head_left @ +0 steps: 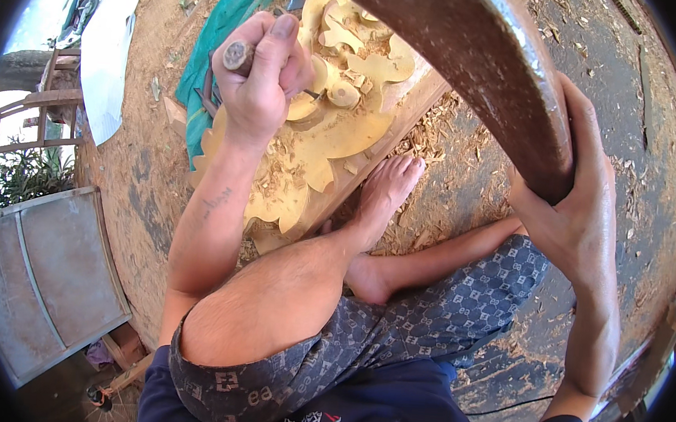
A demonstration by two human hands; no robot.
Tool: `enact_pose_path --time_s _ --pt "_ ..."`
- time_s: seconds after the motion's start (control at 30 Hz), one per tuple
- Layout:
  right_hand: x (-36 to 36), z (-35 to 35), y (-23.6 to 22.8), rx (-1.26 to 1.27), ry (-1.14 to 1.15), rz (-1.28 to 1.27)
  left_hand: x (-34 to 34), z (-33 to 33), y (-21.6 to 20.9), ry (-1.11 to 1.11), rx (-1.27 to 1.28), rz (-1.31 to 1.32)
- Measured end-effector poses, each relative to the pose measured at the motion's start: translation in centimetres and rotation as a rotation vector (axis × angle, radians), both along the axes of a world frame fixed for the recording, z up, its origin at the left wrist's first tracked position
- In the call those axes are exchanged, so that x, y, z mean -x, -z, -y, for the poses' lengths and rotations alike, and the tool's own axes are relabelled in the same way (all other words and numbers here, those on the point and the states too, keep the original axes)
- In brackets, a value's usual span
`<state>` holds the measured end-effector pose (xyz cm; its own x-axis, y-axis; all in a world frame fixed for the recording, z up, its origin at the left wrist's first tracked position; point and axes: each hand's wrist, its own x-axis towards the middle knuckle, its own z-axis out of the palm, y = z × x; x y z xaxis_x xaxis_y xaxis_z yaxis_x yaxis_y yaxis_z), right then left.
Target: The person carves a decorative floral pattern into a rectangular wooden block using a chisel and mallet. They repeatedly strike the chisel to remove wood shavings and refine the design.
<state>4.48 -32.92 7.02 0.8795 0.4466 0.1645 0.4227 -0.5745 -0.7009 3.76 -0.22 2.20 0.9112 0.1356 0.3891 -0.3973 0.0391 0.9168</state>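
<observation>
My left hand (261, 76) is closed in a fist round a carving chisel (239, 57). The round butt of its wooden handle faces up, and a bit of dark blade shows past the fist, by a scroll on the carving. Beneath lies a yellowish carved wooden panel (351, 137) with leafy, curling edges and loose chips on it. My right hand (577, 204) grips a dark brown wooden mallet (474, 60) at its lower end. The mallet is raised close to the camera, and its upper part runs out of view.
Under the panel is a wooden board (424, 95). A teal cloth (201, 60) with several tools lies left of it. My bare foot (390, 187) rests against the board's edge. Wood shavings (429, 139) litter the floor. At left stands a grey metal-framed panel (44, 269).
</observation>
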Motion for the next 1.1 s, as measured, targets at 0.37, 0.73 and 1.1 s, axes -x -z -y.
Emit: enact_pose_path --time_s 0.37,0.73,1.1 --pt "-2.7 -1.9 0.4 -0.013 -0.157 0.257 0.6 0.0 2.3 -0.034 -0.339 0.117" --pt "-3.3 -4.6 -0.4 0.146 -0.256 0.312 0.8 -0.2 3.7 -0.105 -0.249 -0.039" --pt "-3.3 -2.7 0.4 -0.019 -0.092 0.103 0.1 -0.1 0.0 0.012 0.062 -0.046"
